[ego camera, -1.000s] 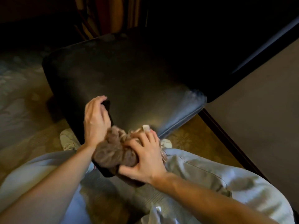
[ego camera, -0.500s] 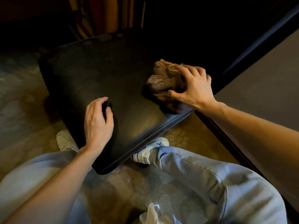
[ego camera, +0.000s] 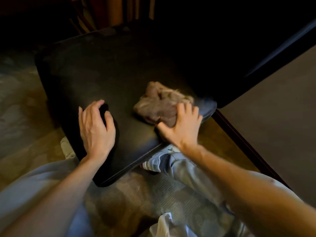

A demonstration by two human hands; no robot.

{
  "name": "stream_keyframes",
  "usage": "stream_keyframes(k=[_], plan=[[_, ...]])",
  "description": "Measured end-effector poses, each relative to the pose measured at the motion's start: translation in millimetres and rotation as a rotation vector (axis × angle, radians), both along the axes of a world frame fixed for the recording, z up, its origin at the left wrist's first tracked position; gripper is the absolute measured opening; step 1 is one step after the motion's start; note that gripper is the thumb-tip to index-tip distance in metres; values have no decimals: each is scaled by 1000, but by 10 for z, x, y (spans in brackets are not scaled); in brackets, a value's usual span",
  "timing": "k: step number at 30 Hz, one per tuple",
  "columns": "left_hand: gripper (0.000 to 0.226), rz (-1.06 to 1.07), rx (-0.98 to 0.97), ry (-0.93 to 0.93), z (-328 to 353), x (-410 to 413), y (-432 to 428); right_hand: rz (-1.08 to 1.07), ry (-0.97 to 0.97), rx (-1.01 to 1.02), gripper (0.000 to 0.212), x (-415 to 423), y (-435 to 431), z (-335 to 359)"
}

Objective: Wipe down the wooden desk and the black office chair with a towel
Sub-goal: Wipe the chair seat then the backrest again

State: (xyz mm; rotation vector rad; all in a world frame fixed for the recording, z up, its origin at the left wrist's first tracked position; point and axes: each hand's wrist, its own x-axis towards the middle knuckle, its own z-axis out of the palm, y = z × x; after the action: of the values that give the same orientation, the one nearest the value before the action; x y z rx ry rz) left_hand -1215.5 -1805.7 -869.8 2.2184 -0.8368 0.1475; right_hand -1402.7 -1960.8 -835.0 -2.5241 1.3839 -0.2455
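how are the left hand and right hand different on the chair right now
The left hand rests bare on the chair seat, holding nothing; the right hand grips a bunched brown towel. The left hand sits toward the seat's left side, the right hand by its right edge. The left hand looks sharp, the right hand blurred. Both are on the black seat, palms down.

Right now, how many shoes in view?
2. A pale shoe sticks out left of the chair seat; a grey shoe shows under its near edge, below the right hand gripping the towel. The seat partly hides both.
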Motion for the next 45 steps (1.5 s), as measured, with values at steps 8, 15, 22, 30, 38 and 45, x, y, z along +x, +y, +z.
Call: stream_keyframes(k=[8,15,22,30,38,45], plan=[[31,-78,-55,33,-29,174,82,244,-121,12,74,-34,493,284],[27,-67,-30,38,-7,213,94,-10,41,-58,92,-563,-861,410],[26,-57,-38,42,-26,148,57,-225,-70,60,84,-287,-341,97],[31,-64,-43,11,-31,86,73,236,-191,157,70,45,317,289],[30,-41,-33,29,-56,30,74,-130,40,111,81,-572,-1065,244],[28,-2,-65,24,-93,-106,25,144,37,50,68,128,362,137]])
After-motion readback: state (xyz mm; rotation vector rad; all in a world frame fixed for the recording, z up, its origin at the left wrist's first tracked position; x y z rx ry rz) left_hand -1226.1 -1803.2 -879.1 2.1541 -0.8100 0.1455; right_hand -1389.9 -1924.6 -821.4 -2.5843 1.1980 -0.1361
